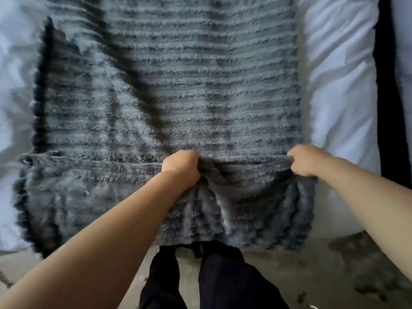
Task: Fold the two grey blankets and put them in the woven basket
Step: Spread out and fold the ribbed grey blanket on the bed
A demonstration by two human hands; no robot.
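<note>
A fluffy grey ribbed blanket (pixel 178 90) lies spread over a white bed, and its near end hangs over the bed's edge toward me. My left hand (pixel 181 168) is a closed fist gripping a bunched fold of the blanket near its middle. My right hand (pixel 307 160) pinches the same fold at the blanket's right edge. The fabric between the two hands is pulled taut. Only one blanket shows. The woven basket is out of view.
White bedding (pixel 338 90) shows on both sides of the blanket. A dark gap (pixel 385 108) runs along the bed's right side. My legs in black trousers (pixel 214 277) stand on a pale patterned floor (pixel 334 264) against the bed's near edge.
</note>
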